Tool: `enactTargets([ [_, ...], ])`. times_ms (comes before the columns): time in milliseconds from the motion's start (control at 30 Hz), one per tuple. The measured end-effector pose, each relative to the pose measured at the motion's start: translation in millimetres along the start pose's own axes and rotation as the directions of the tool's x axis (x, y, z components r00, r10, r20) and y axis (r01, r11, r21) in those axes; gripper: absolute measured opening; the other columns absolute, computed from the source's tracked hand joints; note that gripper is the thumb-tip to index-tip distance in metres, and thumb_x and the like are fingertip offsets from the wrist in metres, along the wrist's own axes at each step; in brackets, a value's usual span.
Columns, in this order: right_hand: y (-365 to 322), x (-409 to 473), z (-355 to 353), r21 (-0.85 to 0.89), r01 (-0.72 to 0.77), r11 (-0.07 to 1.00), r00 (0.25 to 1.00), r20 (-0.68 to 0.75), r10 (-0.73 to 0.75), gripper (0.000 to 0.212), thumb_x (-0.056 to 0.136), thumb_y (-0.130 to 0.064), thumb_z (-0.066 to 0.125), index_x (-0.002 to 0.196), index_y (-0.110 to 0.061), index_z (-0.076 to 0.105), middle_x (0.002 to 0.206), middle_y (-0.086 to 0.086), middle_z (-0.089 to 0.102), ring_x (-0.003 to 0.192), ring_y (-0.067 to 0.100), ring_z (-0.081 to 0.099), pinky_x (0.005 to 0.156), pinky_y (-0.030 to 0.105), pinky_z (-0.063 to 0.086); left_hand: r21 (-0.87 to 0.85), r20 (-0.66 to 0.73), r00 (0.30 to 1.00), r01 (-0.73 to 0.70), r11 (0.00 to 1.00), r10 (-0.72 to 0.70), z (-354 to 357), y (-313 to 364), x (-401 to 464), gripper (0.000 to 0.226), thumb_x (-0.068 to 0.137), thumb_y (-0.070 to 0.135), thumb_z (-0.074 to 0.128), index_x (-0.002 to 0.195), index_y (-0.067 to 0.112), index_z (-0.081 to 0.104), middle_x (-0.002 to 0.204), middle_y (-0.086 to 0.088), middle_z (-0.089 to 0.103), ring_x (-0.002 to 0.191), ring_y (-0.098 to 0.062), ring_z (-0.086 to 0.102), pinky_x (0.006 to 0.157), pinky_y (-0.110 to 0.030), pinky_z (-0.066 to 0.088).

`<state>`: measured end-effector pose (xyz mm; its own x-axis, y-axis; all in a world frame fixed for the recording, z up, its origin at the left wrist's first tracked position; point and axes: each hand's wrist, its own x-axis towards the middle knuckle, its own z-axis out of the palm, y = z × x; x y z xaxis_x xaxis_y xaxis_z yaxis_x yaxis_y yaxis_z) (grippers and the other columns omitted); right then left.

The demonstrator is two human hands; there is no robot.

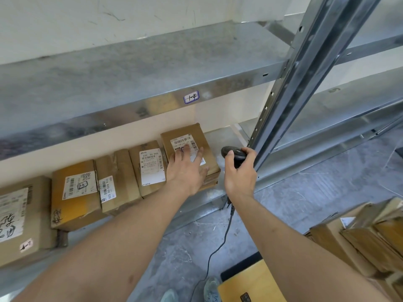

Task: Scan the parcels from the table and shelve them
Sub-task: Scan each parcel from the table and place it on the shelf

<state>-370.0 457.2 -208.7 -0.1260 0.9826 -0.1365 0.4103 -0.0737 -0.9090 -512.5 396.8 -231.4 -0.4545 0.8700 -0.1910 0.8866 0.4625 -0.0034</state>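
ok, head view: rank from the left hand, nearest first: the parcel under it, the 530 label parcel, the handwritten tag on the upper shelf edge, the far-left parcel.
1. Parcel under the left hand: rightmost parcel in the row, fingers resting on it.
2. 530 label parcel: next on its left.
3. Handwritten tag: above, on the upper shelf edge.
4. Far-left parcel: at the frame's left edge.

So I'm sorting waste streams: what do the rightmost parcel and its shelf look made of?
The rightmost parcel looks like brown corrugated cardboard, matte, with a white paper label. The shelf looks like galvanized steel: grey, mottled sheen with dull reflections.
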Motion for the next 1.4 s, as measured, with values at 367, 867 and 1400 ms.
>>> enactTargets([
  [367, 1, -9, 7, 0.002, 0.017, 1.0, 1.0, 0.01, -0.017, 0.034, 0.104, -0.047, 0.054, 0.133, -0.029, 0.045, 0.105, -0.004, 0.067, 0.091, 0.014, 0.065, 0.08, 0.03, 0.046, -0.032, 0.006, 0.998, 0.062, 0.998, -0.062, 6, -15, 10, 0.068, 0.107, 0.062, 0.021, 0.168, 0.035, 0.006, 0.169, -0.014, 0.012, 0.153, -0.036, 0.017, 0.128, -0.054, 0.008],
  [867, 6, -19, -5, -0.009, 0.014, 1.0, 1.0, 0.013, -0.013, 0.031, 0.105, -0.044, 0.053, 0.131, -0.03, 0.045, 0.101, -0.007, 0.064, 0.087, 0.01, 0.062, 0.077, 0.029, 0.046, -0.096, 0.084, 0.996, -0.002, 0.995, 0.01, -10, -35, 16, 0.067, 0.107, 0.058, 0.031, 0.168, 0.036, 0.011, 0.175, -0.01, 0.006, 0.159, -0.034, 0.01, 0.131, -0.051, 0.007],
  [1400, -28, -73, -12, 0.029, 0.079, 0.996, 0.997, 0.023, -0.08, 0.029, 0.105, -0.046, 0.052, 0.128, -0.03, 0.044, 0.102, -0.003, 0.065, 0.087, 0.016, 0.065, 0.066, 0.029, 0.044, -0.064, -0.053, 0.99, -0.137, 0.989, 0.134, -70, -24, -51, 0.053, 0.104, 0.041, 0.047, 0.151, 0.015, 0.049, 0.163, -0.013, 0.039, 0.143, -0.037, 0.042, 0.114, -0.047, 0.041],
])
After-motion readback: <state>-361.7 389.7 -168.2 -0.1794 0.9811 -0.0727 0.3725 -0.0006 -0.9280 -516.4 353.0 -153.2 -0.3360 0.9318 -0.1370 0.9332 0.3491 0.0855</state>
